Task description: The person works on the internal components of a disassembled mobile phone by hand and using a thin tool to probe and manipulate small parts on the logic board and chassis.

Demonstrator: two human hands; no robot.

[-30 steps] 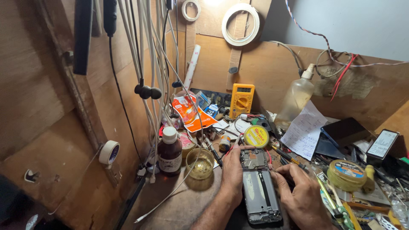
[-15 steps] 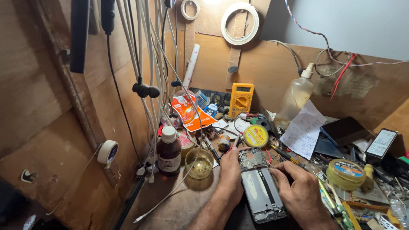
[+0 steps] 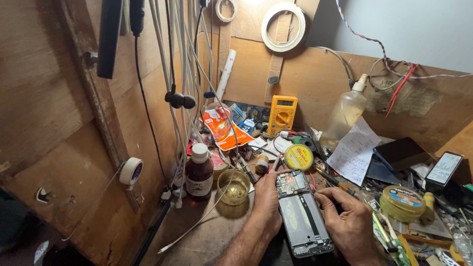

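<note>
Opened phone (image 3: 301,213) steadied on bench (image 3: 207,236) by left hand (image 3: 268,197), tool pinched in right hand (image 3: 351,225); risk of slip gouging exposed board, knocking nearby glass cup (image 3: 233,187).

The opened phone (image 3: 303,212) is grey inside with a black strip down its middle and a dark board at its top end, and the multimeter (image 3: 282,115) behind it is yellow with a dark dial. The small bottle (image 3: 199,171) is dark brown with a white cap, the glass cup (image 3: 233,186) beside it is clear and yellowish. The round tin (image 3: 298,157) is yellow with red print, the tape roll (image 3: 283,26) on the wall is white, and the tabletop (image 3: 207,236) is brown wood.
</note>
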